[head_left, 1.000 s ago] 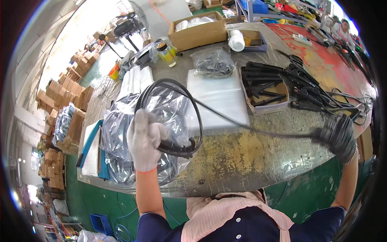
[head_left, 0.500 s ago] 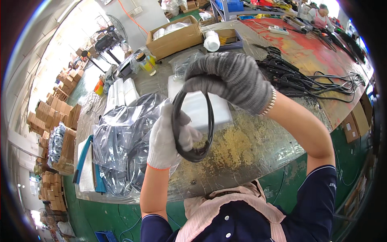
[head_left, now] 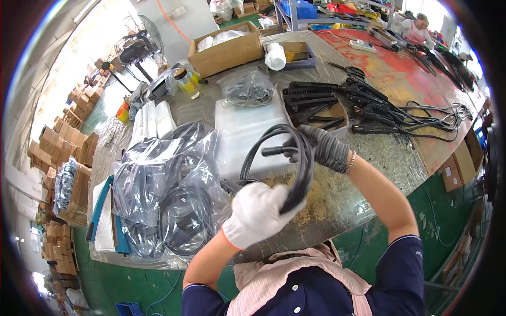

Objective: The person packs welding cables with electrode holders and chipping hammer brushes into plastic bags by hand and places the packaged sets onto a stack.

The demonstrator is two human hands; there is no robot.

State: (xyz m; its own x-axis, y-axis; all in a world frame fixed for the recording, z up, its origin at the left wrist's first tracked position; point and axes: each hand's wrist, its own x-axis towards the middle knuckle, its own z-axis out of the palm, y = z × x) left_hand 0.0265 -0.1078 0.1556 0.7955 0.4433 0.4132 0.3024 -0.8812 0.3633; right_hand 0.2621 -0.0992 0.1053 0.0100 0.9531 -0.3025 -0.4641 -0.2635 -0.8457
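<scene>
A black cable (head_left: 302, 152), wound into a loose coil, is held up over the front part of the table. Gripping its lower side is my left hand (head_left: 262, 213), in a white knit glove, closed round the strands. A thick dark end piece sticks out beside that glove. My right hand (head_left: 322, 147), in a grey striped glove, closes on the coil's upper right side, near a free cable end with a black plug (head_left: 272, 151). Some right-hand fingers are hidden behind the coil. Beneath lies a stack of clear plastic bags (head_left: 247, 124).
Bagged cable coils (head_left: 168, 195) lie at the left, beside a teal-edged tool (head_left: 101, 210). Behind my right hand stands a box of black parts (head_left: 311, 102); more black corded tools (head_left: 374, 105) lie right. A cardboard box (head_left: 226, 52) stands at the back. Another person (head_left: 416, 31) sits far right.
The coil has tilted and moved right. My right hand has come down from above it to its right side, uncovering the box of black parts. A plug end now shows.
</scene>
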